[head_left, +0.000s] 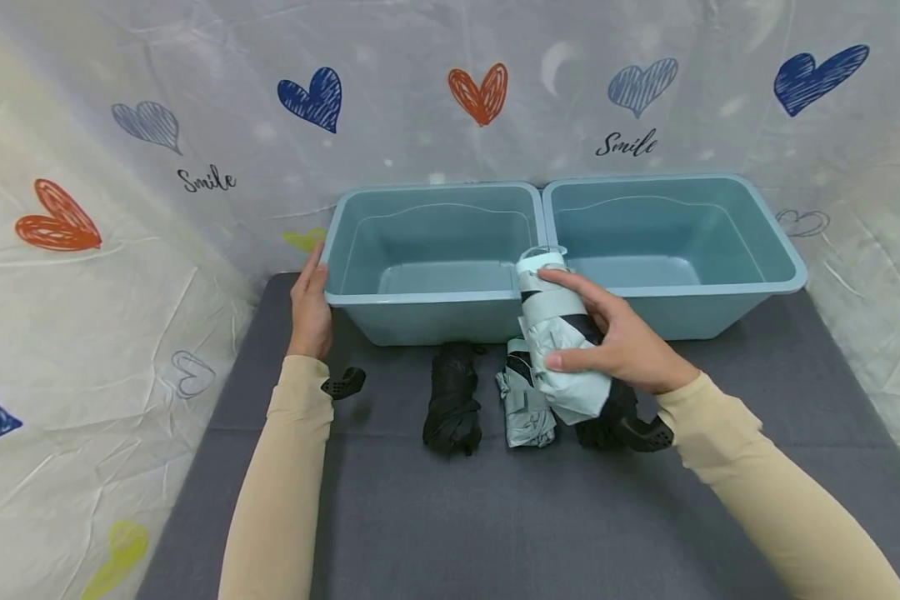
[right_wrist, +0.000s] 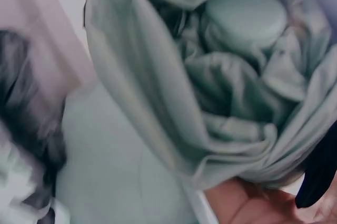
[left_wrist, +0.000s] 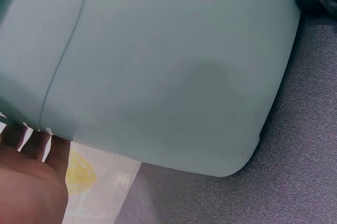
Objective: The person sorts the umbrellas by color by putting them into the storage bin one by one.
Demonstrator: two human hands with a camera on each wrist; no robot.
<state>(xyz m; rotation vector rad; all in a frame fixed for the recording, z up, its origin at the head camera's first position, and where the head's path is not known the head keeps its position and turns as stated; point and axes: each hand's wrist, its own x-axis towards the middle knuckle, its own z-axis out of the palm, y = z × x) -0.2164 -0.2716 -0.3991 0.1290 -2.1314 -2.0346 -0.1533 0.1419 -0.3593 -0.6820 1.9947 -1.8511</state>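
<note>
The pale umbrella [head_left: 557, 328], folded, is in the right hand [head_left: 632, 343], thumb on its near side and fingers across the far side. It is tilted in front of the join between two blue-green bins, its far end overlapping their near rims in the head view; whether it touches them I cannot tell.

The left hand [head_left: 312, 315], fingers fairly straight, rests against the left end of the left bin [head_left: 435, 321]. The right bin [head_left: 705, 312] stands just beside it; inside both, walls and floor show.

On the desk [head_left: 450, 525], near the bins, lie the left black umbrella [head_left: 452, 400], the grey umbrella [head_left: 528, 417] and the right black umbrella [head_left: 598, 433], partly hidden. A heart-printed sheet [head_left: 397, 92] hangs on the far side.
</note>
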